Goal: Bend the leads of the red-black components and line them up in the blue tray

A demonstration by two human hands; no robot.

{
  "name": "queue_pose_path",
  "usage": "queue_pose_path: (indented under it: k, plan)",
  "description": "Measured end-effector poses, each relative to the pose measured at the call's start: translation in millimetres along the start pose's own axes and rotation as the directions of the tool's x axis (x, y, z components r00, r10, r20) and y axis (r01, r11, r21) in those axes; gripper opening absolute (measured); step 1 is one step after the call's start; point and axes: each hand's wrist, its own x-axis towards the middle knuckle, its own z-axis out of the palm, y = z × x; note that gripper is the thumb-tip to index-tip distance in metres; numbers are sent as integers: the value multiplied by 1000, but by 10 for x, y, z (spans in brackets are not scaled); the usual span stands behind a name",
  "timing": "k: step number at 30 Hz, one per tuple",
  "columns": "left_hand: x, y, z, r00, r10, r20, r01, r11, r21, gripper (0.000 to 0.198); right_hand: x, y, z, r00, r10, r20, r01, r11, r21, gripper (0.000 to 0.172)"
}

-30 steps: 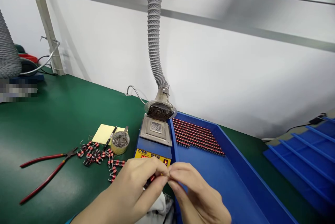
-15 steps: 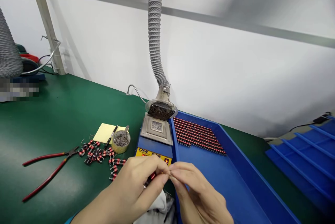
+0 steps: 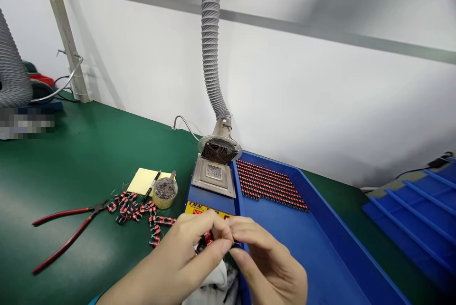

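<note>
In front of the solder pot (image 3: 213, 186), my left hand (image 3: 185, 250) is closed around a small red-and-black wire-wound coil (image 3: 208, 237), mostly hidden by the fingers. Its thumb and forefinger pinch close to the coil's thin wire (image 3: 233, 241). My right hand (image 3: 272, 260) meets it fingertip to fingertip, with thumb and forefinger at that same wire; the exact grip is partly hidden. Similar loose coils (image 3: 133, 207) lie in a heap left of the pot. Rows of coils (image 3: 270, 184) fill the back of a blue tray (image 3: 302, 252) on the right.
Red-handled pliers (image 3: 80, 229) lie spread on the green table (image 3: 89, 153). A round tub of grey bits (image 3: 165, 195), a pen (image 3: 151, 186) and yellow paper (image 3: 140, 179) sit beside the coils. A fume hose (image 3: 211, 43) hangs over the pot. Blue ribbed trays (image 3: 416, 214) stand far right.
My right hand's fingers have shifted slightly at the wire, and its thumb has parted a little from the forefinger. More of the red coil shows inside the left hand.
</note>
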Motion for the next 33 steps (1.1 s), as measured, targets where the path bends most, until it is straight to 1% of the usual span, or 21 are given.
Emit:
queue_pose_path:
  k: [3,4,6,7,8,10,11,12,13,14,15,16,17,19,20,21,22,24,26,30,33]
  plan:
    - [12,1,-1,999,-27,24,29,999,-43,18,-11,7,32,997,-74,-26,73,997,-17,21]
    - [20,-1,0,999,-22,33,24,999,-44,18,-12,2,38,998,-59,-26,58,998,-17,17]
    - [36,-1,0,999,-12,50,13,999,-35,17,-5,-23,28,998,29,-60,-28,999,20,12]
    - [43,-1,-3,998,-11,55,12,1000,-27,16,2,-39,13,992,69,-110,-64,997,51,15]
    - [48,-1,-8,998,-11,55,12,1000,-23,15,10,-53,-7,979,81,-187,-68,995,73,17]
    - [51,-9,-19,999,-26,36,27,999,-44,16,24,-70,-49,936,35,-350,-13,998,66,16]
    - [48,-18,-22,999,-39,23,41,996,-84,15,28,-68,-62,922,16,-386,4,999,50,14]
    - [45,-32,-23,999,-52,15,54,987,-150,12,29,-59,-63,924,23,-383,-6,999,45,12]
    - [40,-49,-20,998,-63,13,65,968,-242,6,28,-45,-50,933,64,-354,-42,997,68,11]
    - [35,-67,-12,997,-76,18,78,934,-348,8,24,-28,-20,941,130,-311,-96,988,123,13]
    - [32,-85,-1,996,-84,24,86,886,-456,18,19,-9,27,943,206,-261,-154,967,203,15]
    - [31,-99,14,996,-88,24,87,833,-547,26,13,8,88,933,279,-226,-208,933,294,17]
    - [32,-109,29,995,-93,18,85,785,-613,32,6,22,158,911,357,-207,-259,886,386,16]
    - [44,-114,60,994,-113,-11,77,738,-670,36,-7,41,303,833,524,-177,-359,756,548,11]
    - [54,-110,72,992,-126,-28,76,745,-662,38,-12,48,363,785,600,-156,-400,683,611,16]
    - [67,-103,80,989,-144,-46,82,767,-636,40,-17,57,408,738,661,-135,-431,616,660,25]
    - [80,-96,84,985,-164,-61,96,798,-596,40,-23,69,436,702,703,-115,-449,562,695,33]
    - [110,-83,76,976,-199,-89,126,848,-515,39,-33,110,443,675,735,-65,-468,494,733,39]
    - [136,-81,46,970,-221,-103,144,860,-489,31,-41,162,417,674,738,-35,-480,473,739,35]
    - [170,-114,-54,958,-250,-138,136,825,-549,6,-45,239,406,698,715,-25,-478,492,727,23]
    - [185,-150,-103,950,-272,-155,147,825,-546,10,-47,262,443,711,703,-12,-490,507,709,15]
